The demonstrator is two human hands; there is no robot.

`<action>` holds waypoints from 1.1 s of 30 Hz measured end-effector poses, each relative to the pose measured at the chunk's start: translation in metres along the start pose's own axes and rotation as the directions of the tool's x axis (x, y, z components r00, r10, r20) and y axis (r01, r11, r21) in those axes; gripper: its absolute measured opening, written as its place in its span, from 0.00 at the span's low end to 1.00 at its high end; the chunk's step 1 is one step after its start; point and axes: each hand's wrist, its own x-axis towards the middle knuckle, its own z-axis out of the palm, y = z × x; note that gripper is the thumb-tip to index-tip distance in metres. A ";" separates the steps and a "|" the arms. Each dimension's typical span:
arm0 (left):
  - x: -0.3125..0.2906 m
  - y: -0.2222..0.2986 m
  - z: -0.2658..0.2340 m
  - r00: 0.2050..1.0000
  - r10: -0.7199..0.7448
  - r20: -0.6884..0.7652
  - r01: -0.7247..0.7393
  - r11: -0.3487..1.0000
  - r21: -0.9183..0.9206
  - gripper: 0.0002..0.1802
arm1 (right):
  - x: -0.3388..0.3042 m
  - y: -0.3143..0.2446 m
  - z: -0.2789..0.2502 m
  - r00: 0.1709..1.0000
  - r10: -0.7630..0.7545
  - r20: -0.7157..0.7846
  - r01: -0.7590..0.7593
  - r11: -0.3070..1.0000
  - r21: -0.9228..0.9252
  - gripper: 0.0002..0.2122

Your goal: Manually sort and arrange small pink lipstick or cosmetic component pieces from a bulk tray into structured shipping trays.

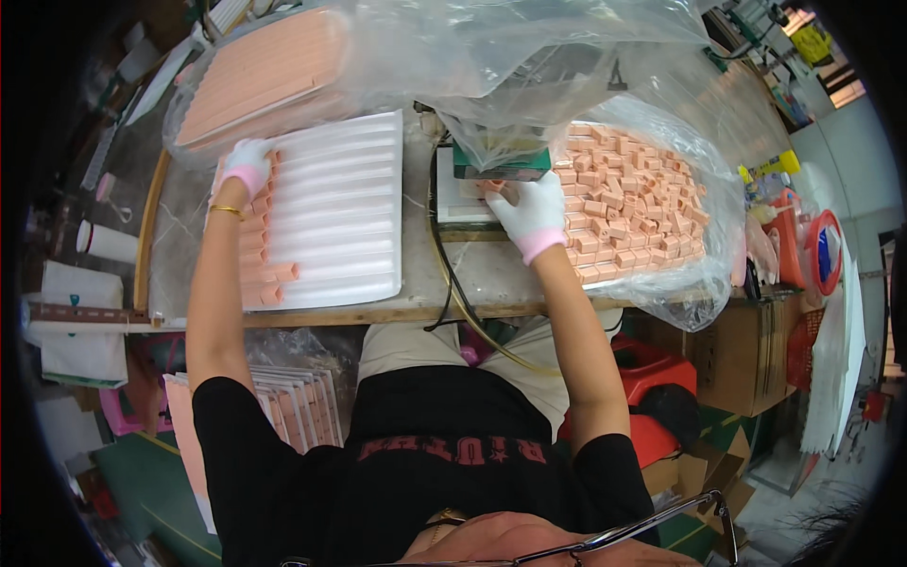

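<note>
My left hand [248, 166], in a white glove with a pink cuff, is at the far left of a white grooved tray [340, 208]. Its fingers are bent together beside small pink plastic pieces [255, 227] lined up along the tray's left side; what they pinch is hidden. A piece near the tray's front [282, 272] sticks out to the right. My right hand [531, 210], gloved alike, is at the front of a small machine with a green top [501, 168]. Between its thumb and fingers shows a pink piece [493, 186], partly hidden.
Many loose pink pieces [628, 203] lie heaped on a plastic-lined tray at the right. Clear plastic sheeting [567, 57] hangs over the table's back. A filled pink tray [265, 76] is bagged at the far left. A hose [453, 283] crosses the wooden front edge. A red stool [661, 378] stands below.
</note>
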 end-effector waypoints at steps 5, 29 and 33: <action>0.004 -0.025 0.009 0.990 0.130 0.051 -0.136 0.980 0.144 0.19 | 0.000 0.011 0.015 1.000 -0.017 0.018 0.016 1.000 0.019 0.12; -0.035 0.094 -0.005 0.956 0.197 -0.218 -0.292 0.546 -0.785 0.11 | -0.021 0.087 -0.091 0.997 0.050 -0.059 -0.043 0.992 0.123 0.15; -0.091 0.222 -0.027 0.827 0.536 0.171 0.105 0.153 -0.983 0.19 | -0.036 -0.001 -0.079 0.961 0.039 0.273 -0.169 0.864 0.473 0.17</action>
